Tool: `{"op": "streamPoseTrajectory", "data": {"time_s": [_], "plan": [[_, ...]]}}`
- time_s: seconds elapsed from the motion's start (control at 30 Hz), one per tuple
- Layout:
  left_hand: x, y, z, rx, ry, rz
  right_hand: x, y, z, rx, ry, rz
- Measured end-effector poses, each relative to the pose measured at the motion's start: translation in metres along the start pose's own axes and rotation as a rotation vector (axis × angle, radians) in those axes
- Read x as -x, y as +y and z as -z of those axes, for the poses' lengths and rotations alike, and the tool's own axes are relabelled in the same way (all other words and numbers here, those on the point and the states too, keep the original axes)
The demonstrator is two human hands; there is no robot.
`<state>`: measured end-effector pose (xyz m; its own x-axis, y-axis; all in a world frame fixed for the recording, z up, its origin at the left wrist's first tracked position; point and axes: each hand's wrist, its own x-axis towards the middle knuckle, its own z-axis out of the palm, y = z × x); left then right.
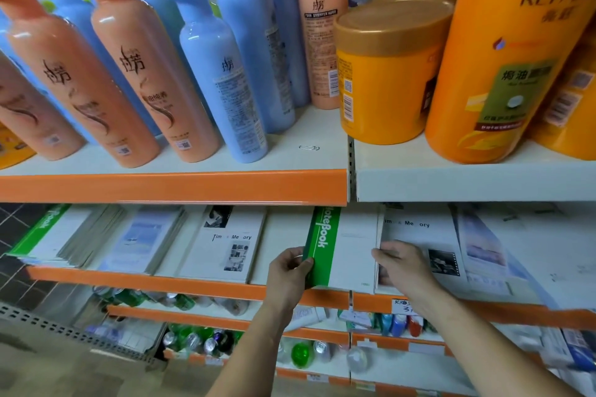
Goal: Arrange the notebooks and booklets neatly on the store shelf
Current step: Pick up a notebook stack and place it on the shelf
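Observation:
A white notebook with a green "NoteBook" spine (pixel 346 245) lies on the middle shelf (pixel 161 282), its front edge over the orange shelf lip. My left hand (pixel 288 274) grips its green spine side. My right hand (pixel 404 263) holds its right edge and rests partly on a white "Time Memory" booklet (pixel 419 235). To the left lie another "Time Memory" booklet (pixel 225 245), a stack with blue-picture covers (pixel 142 238) and a green-spined notebook stack (pixel 48 235). More booklets (pixel 490 245) fan out to the right.
The upper shelf (pixel 180 185) carries peach and blue bottles (pixel 219 68), yellow jars (pixel 383 74) and a big orange bottle (pixel 503 58). A paperclip (pixel 309 147) lies on it. Lower shelves hold cans and small bottles (pixel 193 340).

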<state>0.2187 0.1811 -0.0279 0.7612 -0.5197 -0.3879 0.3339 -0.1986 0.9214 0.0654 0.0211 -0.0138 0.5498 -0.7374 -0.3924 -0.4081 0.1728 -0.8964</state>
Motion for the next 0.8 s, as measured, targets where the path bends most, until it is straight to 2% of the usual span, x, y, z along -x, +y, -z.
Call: {"op": "streamPoseTrajectory", "data": {"time_s": [0.23, 0.37, 0.5, 0.6, 0.7, 0.8], "plan": [[-0.005, -0.011, 0.012, -0.11, 0.046, 0.049, 0.003, 0.005, -0.009, -0.003, 0.04, 0.008], [-0.007, -0.016, 0.016, -0.084, 0.094, 0.038, -0.002, 0.014, -0.008, 0.051, 0.095, 0.008], [-0.006, -0.019, 0.021, 0.079, 0.114, 0.165, -0.004, 0.017, 0.0, 0.099, 0.177, -0.008], [-0.001, -0.02, 0.025, 0.264, 0.014, 0.265, -0.004, 0.019, 0.002, 0.227, 0.207, 0.0], [0.007, -0.019, 0.025, 0.406, -0.065, 0.339, -0.002, 0.019, 0.0, 0.32, 0.217, 0.113], [0.012, -0.016, 0.03, 0.483, -0.127, 0.337, 0.004, 0.009, -0.013, 0.199, 0.059, 0.115]]}}
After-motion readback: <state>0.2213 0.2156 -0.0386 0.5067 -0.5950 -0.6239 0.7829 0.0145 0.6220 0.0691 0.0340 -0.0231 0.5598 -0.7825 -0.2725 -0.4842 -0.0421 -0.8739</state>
